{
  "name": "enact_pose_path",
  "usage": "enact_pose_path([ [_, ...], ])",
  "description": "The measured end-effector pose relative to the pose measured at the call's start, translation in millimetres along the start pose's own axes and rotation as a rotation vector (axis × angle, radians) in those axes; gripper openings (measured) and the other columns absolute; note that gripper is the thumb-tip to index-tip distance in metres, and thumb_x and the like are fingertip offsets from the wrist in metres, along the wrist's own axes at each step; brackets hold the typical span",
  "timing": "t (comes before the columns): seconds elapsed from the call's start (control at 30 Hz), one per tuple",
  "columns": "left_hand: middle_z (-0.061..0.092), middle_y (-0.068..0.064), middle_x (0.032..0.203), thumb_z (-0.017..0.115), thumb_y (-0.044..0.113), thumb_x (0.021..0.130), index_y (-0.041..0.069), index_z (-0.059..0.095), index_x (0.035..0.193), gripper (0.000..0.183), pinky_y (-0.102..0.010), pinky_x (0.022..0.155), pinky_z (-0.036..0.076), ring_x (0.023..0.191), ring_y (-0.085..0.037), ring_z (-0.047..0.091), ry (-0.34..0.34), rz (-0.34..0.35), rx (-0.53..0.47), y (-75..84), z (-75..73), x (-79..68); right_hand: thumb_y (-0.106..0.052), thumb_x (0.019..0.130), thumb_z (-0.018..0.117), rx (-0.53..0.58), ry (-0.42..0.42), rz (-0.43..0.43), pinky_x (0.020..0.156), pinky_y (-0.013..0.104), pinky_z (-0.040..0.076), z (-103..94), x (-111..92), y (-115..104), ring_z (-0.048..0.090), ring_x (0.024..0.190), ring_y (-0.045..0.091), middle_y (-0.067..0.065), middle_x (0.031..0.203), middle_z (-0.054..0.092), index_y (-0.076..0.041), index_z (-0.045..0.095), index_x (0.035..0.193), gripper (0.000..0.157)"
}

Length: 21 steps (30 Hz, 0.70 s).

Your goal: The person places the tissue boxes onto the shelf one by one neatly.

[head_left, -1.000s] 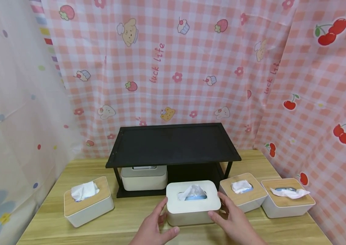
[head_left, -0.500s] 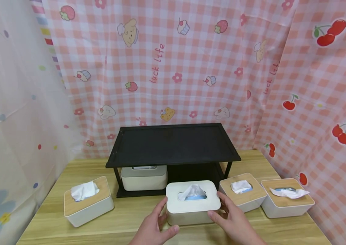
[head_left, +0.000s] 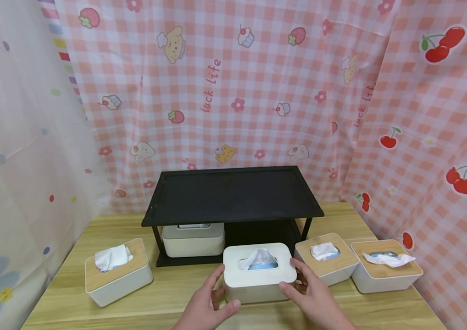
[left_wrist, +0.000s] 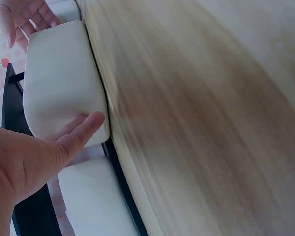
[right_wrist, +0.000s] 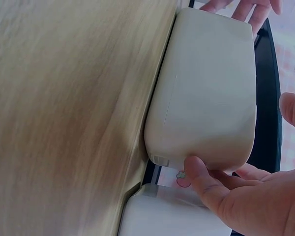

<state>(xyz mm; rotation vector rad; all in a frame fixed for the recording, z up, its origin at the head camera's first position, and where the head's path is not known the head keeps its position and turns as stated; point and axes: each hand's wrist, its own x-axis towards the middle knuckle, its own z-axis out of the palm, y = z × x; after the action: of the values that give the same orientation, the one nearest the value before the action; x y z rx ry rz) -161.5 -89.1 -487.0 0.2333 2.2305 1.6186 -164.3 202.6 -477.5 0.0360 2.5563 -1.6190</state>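
A white tissue box (head_left: 260, 275) with a rounded all-white lid stands on the wooden table before the black rack, a tissue (head_left: 260, 259) poking from its slot. My left hand (head_left: 208, 300) lies at its left side, fingers touching that wall and the thumb apart from it. On the opposite end, my right hand (head_left: 314, 293) has its fingers against the right wall. In the right wrist view the right thumb (right_wrist: 291, 109) stands off the box. Both wrist views show the box's plain front between the two hands, with the far fingers partly hidden.
The black rack (head_left: 233, 192) holds another white tissue box (head_left: 194, 240) on its lower left. Wood-topped tissue boxes stand around: one at left (head_left: 119, 272), one close by my right hand (head_left: 326, 257), one at far right (head_left: 386, 266). Patterned curtains (head_left: 233, 91) enclose the table.
The head view has shifted very slightly. Hands and boxes keep their places.
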Motion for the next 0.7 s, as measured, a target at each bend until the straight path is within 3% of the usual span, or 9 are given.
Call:
enact_pose_path([
  [0.2,0.022,-0.027,0.161,0.071,0.051,0.087,0.018,0.018,0.159,0.095,-0.062,0.094,0.051,0.132,-0.051,0.047,-0.003,0.006,0.000,0.0,0.1,0.4,-0.043,0.087,0.074,-0.019,-0.002,0.005,0.090,0.029,0.056,0.1,0.0,-0.1,0.060,0.116,0.019,0.016,0.147,0.049,-0.008,0.040,0.149,0.079],
  [0.43,0.016,-0.021,0.165,0.070,0.046,0.089,0.018,0.026,0.157,0.086,-0.055,0.102,0.048,0.132,-0.052,0.047,0.001,0.087,0.026,-0.8,0.3,1.2,-0.043,0.087,0.073,-0.020,-0.006,-0.004,0.088,0.029,0.057,0.9,-0.3,1.4,0.062,0.114,0.020,0.018,0.147,0.048,-0.008,0.039,0.149,0.079],
  [0.7,0.017,-0.021,0.164,0.070,0.047,0.090,0.016,0.027,0.157,0.086,-0.058,0.101,0.048,0.129,-0.049,0.051,0.015,0.092,0.049,-1.3,2.0,2.8,-0.041,0.088,0.073,-0.008,-0.021,-0.047,0.091,0.029,0.056,3.7,0.8,5.7,0.059,0.123,0.026,0.022,0.152,0.042,-0.007,0.036,0.150,0.080],
])
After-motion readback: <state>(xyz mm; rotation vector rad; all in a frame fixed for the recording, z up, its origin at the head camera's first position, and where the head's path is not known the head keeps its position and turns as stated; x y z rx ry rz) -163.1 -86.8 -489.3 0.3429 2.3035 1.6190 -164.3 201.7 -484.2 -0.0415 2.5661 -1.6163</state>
